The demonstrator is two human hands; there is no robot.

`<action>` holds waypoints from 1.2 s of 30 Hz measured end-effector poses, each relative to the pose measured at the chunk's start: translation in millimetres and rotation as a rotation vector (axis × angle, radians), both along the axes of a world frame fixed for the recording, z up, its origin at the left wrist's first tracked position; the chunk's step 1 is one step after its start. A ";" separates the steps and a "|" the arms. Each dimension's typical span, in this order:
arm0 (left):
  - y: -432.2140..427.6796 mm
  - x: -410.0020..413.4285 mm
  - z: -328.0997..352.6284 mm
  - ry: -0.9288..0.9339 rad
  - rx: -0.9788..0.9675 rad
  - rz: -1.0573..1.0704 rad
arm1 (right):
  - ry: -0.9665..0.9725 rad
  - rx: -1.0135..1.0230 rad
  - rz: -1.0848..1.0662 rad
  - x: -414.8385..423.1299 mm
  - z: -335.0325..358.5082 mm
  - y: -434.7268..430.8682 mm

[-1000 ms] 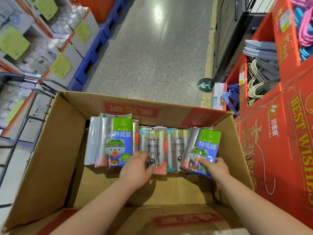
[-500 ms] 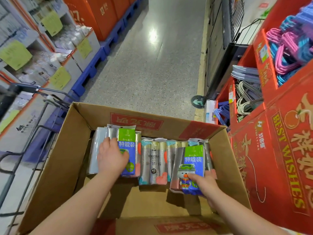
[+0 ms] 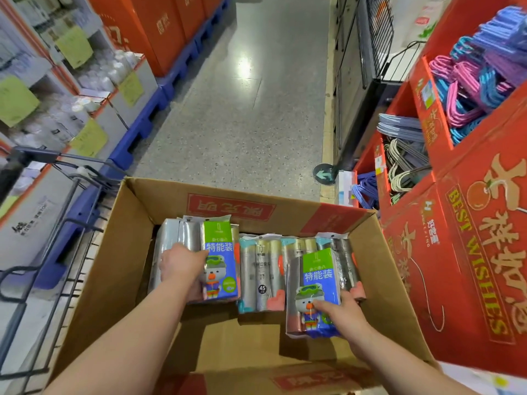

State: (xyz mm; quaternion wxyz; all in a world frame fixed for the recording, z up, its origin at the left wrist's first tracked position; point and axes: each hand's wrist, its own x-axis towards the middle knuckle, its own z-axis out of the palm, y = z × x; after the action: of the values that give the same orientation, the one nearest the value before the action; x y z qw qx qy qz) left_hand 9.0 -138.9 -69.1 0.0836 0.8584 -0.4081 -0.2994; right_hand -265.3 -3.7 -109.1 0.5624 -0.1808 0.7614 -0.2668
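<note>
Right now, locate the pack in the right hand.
Head view: the right pack is at the box's right end, in the right hand, beside the middle packs; the left hand grips the left pack.

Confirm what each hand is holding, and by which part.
Left hand grips the left pack by its left side; right hand pinches the right pack at its lower right corner, thumb on front.

we see an open cardboard box (image 3: 119, 269) with packs of rolled bags in a row at its far wall. our left hand (image 3: 182, 263) grips the left pack (image 3: 219, 252), our right hand (image 3: 345, 312) the right pack (image 3: 318, 275). the middle packs (image 3: 262, 272) sit between the two grips, and bare cardboard shows nearer us than both.
</note>
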 end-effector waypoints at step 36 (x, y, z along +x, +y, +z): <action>125.1 -152.5 51.3 0.921 -0.011 -0.145 | 0.098 -0.256 -0.301 -58.4 79.8 114.7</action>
State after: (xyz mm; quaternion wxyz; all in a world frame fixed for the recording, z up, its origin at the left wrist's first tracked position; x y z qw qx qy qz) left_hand -143.5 -13.7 -17.8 0.2394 0.6048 -0.3890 -0.6523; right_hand -323.7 111.0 -29.4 0.4509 -0.1477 0.7660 -0.4337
